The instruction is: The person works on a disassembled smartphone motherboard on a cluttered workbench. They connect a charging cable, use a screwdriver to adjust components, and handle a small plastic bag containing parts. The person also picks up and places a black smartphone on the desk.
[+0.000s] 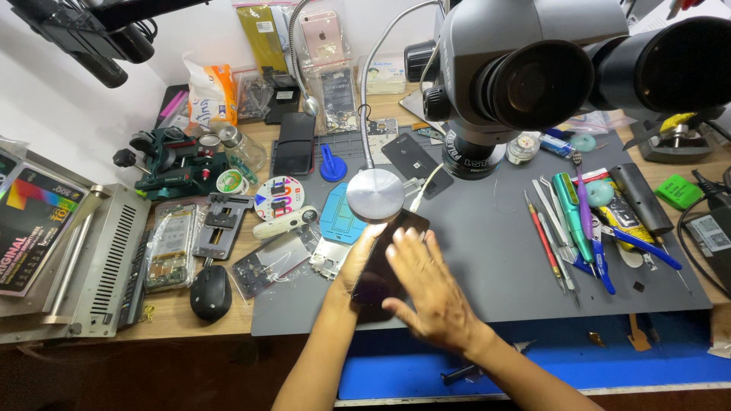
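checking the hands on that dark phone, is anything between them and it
Nothing visible does. The left hand grips the dark phone along its left edge, and the right hand lies flat on its screen, both in direct contact above the grey mat.

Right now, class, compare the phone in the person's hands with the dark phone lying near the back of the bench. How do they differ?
The held phone is gripped by the left hand, with the right hand across it; the dark phone at the back lies untouched. The held phone is over the grey mat, the other on bare wood. Both are dark, flat slabs.
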